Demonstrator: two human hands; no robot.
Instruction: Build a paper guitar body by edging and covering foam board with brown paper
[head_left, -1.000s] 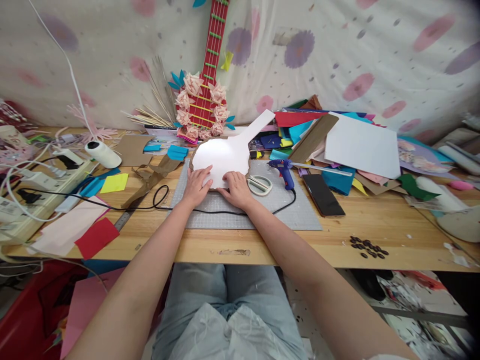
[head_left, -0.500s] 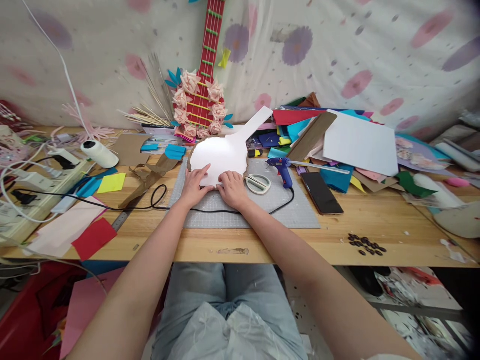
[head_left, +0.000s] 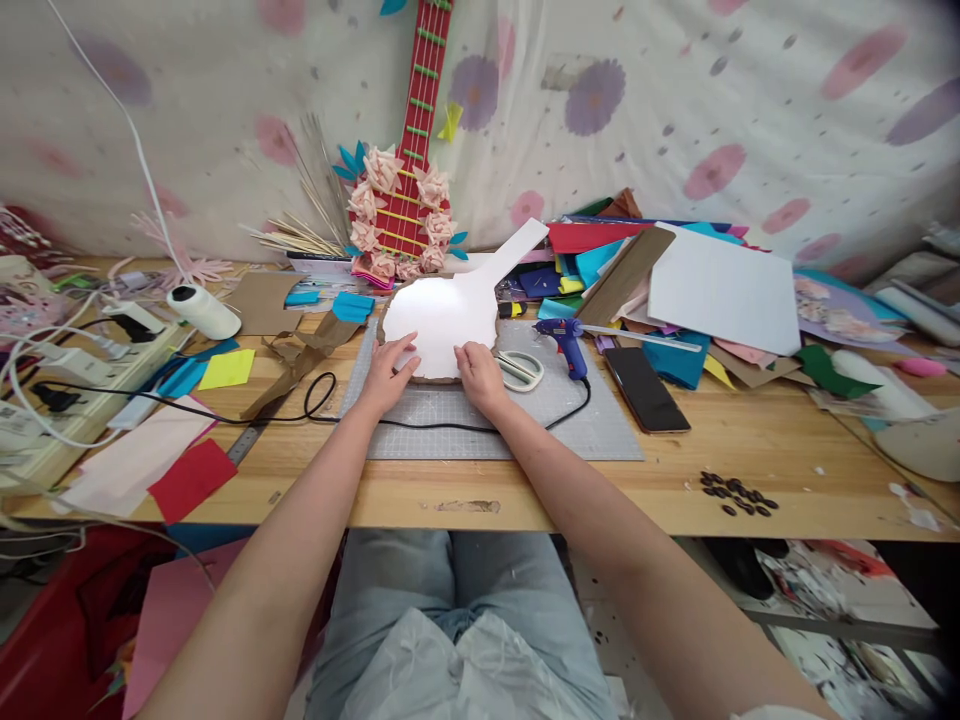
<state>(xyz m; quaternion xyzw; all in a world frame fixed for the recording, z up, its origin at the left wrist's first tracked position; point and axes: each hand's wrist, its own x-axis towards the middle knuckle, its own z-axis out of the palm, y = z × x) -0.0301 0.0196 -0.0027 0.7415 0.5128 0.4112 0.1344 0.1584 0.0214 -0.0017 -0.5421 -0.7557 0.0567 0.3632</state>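
Observation:
A white guitar-shaped paper cutout (head_left: 450,305) lies on a brown cardboard piece of the same outline, on the grey cutting mat (head_left: 592,425). My left hand (head_left: 388,372) lies flat on the cutout's lower left edge, fingers stretched out. My right hand (head_left: 480,374) presses its fingertips on the lower right edge. Neither hand grips anything. White-handled scissors (head_left: 519,369) lie just right of my right hand, and a blue glue gun (head_left: 566,340) stands beyond them.
A red paper guitar (head_left: 405,190) with paper flowers leans on the wall. Coloured sheets (head_left: 675,280) pile up at the back right, with a black phone (head_left: 646,390) beside the mat. A black cable (head_left: 315,395), power strip (head_left: 67,385) and white spool (head_left: 202,310) lie left. Dark beads (head_left: 739,495) lie front right.
Both hands have slid slightly along the cutout's lower edge, the right hand a little to the right. The cutout stays in place on the mat.

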